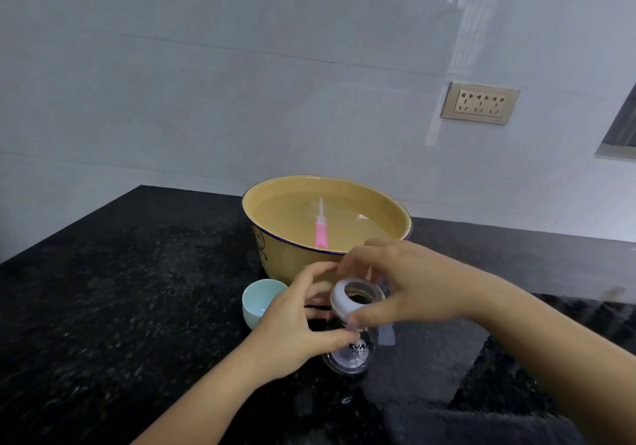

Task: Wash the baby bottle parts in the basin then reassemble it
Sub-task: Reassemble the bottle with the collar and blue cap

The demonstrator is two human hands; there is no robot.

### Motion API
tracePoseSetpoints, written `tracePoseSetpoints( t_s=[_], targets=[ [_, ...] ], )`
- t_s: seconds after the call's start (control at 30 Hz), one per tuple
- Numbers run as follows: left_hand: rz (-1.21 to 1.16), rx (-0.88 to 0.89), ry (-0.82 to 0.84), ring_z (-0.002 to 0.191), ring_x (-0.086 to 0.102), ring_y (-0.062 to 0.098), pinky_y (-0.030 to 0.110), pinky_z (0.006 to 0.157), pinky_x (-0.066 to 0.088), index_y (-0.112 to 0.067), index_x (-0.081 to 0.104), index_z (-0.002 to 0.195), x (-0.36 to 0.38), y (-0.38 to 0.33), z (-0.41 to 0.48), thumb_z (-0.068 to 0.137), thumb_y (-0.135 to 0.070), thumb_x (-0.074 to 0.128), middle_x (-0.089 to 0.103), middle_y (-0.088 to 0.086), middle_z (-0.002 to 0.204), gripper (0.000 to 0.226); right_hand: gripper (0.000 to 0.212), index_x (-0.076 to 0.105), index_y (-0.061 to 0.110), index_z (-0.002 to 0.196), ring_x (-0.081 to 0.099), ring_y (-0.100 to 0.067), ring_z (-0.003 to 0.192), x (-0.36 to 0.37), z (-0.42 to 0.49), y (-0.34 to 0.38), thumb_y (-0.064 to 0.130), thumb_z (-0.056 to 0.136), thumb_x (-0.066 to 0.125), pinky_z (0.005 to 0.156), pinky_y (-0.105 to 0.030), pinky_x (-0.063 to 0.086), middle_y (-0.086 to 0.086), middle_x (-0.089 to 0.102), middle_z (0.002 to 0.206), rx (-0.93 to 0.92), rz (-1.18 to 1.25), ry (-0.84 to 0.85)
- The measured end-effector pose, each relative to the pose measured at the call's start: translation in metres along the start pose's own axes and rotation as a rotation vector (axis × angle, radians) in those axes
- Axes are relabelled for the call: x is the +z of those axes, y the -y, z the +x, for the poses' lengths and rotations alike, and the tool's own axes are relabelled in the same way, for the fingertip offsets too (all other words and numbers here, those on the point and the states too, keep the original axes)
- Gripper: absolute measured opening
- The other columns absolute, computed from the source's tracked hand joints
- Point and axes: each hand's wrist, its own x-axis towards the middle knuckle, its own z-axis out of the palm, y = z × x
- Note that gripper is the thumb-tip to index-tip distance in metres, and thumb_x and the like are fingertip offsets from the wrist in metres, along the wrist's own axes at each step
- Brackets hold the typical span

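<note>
Now, bottle [348, 355] in left hand [292, 322]

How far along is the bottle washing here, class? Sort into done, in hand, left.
Done: the pale blue plastic cap is off, standing on the black counter. In hand: the left hand steadies the clear bottle while the right hand grips its white collar ring; tightening or loosening, I cannot tell. Left: capping; the pink brush floats in the yellow water-filled basin.
</note>
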Motion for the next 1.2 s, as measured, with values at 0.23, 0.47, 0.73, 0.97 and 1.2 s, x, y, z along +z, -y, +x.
tracePoseSetpoints(
  t_s=[0.23, 0.47, 0.73, 0.97, 1.2],
  targets=[
    [-0.010, 0.003, -0.006, 0.103, 0.064, 0.004, 0.020, 0.089, 0.049, -0.036, 0.043, 0.125, 0.001, -0.001, 0.000, 0.066, -0.014, 0.085, 0.068, -0.014, 0.109, 0.076, 0.067, 0.045, 0.041, 0.125, 0.055, -0.008, 0.094, 0.001, -0.001, 0.002, 0.075, 0.069, 0.057, 0.084, -0.032, 0.049, 0.014, 0.052, 0.104, 0.031, -0.154, 0.036],
    [0.001, 0.000, -0.015, 0.103, 0.063, 0.002, 0.021, 0.090, 0.050, -0.039, 0.044, 0.123, 0.001, -0.001, -0.001, 0.065, -0.014, 0.086, 0.068, -0.015, 0.108, 0.076, 0.054, 0.050, 0.046, 0.119, 0.054, 0.001, 0.090, 0.000, -0.002, -0.001, 0.067, 0.071, 0.062, 0.082, -0.025, 0.048, 0.020, 0.056, 0.104, 0.030, -0.048, 0.031],
    [-0.008, -0.003, -0.007, 0.103, 0.063, 0.003, 0.021, 0.090, 0.050, -0.040, 0.045, 0.118, 0.000, 0.000, 0.000, 0.066, -0.013, 0.085, 0.067, -0.020, 0.108, 0.071, 0.048, 0.052, 0.043, 0.119, 0.054, 0.007, 0.097, -0.004, -0.004, -0.005, 0.047, 0.074, 0.071, 0.078, -0.013, 0.045, 0.024, 0.056, 0.110, -0.022, 0.087, 0.046],
    [-0.022, -0.014, -0.015, 0.096, 0.067, 0.005, 0.021, 0.090, 0.050, -0.039, 0.046, 0.116, 0.001, -0.001, 0.000, 0.066, -0.009, 0.084, 0.068, -0.023, 0.105, 0.070, 0.049, 0.057, 0.041, 0.112, 0.057, -0.007, 0.087, 0.004, 0.000, 0.003, 0.066, 0.070, 0.063, 0.077, -0.026, 0.049, 0.014, 0.055, 0.098, 0.077, -0.063, -0.036],
    [-0.016, -0.025, -0.021, 0.097, 0.067, 0.004, 0.017, 0.085, 0.050, -0.034, 0.048, 0.120, 0.001, -0.001, -0.001, 0.064, -0.010, 0.086, 0.071, -0.013, 0.105, 0.071, 0.065, 0.050, 0.034, 0.115, 0.056, -0.010, 0.089, 0.009, -0.001, -0.002, 0.079, 0.069, 0.051, 0.077, -0.029, 0.049, 0.011, 0.059, 0.099, 0.020, -0.207, 0.022]
  ],
)
